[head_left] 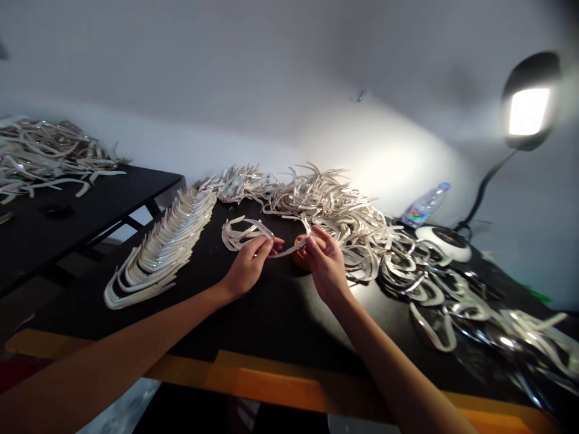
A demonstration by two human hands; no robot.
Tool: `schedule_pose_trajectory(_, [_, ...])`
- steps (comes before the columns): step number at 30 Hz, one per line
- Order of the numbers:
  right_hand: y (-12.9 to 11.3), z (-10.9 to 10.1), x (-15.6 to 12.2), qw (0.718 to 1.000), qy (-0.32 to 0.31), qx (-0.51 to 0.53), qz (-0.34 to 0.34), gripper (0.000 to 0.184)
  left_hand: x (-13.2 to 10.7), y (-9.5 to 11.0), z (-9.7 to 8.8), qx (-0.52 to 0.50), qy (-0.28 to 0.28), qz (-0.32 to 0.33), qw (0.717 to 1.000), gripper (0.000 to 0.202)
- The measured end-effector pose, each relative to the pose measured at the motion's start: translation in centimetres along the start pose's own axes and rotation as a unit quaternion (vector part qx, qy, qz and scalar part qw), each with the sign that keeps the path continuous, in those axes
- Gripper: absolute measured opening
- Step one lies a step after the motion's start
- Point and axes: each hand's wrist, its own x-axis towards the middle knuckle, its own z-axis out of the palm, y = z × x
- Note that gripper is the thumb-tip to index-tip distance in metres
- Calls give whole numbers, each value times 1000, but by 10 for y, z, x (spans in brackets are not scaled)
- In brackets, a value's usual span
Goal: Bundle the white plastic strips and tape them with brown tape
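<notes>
Fingertip pinch by left hand and right hand holds one curved pale strip by its ends above the bench; even, light tension should avoid kinking it.

I see a black worktop with an orange near edge. On it lie a neat row of curved strips at left, a small bunch in the middle, a loose heap far, shiny pieces at right, and a bottle and lamp base far right.

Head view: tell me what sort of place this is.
Probably a small handwork workshop: a black worktable heaped with pale curved strips, a neatly stacked row of them, a lit desk lamp, and left hand and right hand holding one strip.
</notes>
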Motion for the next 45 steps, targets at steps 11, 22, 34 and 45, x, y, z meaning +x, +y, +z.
schedule_pose_trajectory(11, [12,7,-14,993,-70,-93,-25,24,-3,5,-1,90,11,79,993,16])
schedule_pose_trajectory(22, [16,7,-16,992,-111,-59,27,22,-1,-3,-1,102,25,150,983,8])
schedule_pose_trajectory(34, [13,11,-17,994,-72,-62,51,28,1,-1,-5,144,9,163,976,15])
schedule_pose_trajectory(45, [9,1,-10,995,26,-97,-6,29,11,-22,-28,547,-66,88,830,10])
